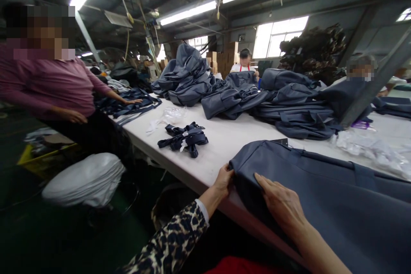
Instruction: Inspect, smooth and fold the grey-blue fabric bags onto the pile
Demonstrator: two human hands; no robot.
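A large dark blue-grey bag [327,188] lies along the near side of the white table, running off the right edge of the view. At its left end, my left hand [224,181] pinches the upper corner, the fingertips partly hidden by the material. My right hand [284,203] holds the bag's near side, its fingers along the surface and its thumb out of sight. A small black tag [280,141] shows at the bag's top edge. Left of the bag, a bundle of dark blue straps [186,137] with white bands lies on the table.
Piles of similar bags [189,75] cover the table's far side [224,130], with clear plastic wrapping [372,150] at right. A co-worker [61,85] stands at left by more straps [128,100]. A covered stool [83,180] and a yellow crate [35,162] stand below.
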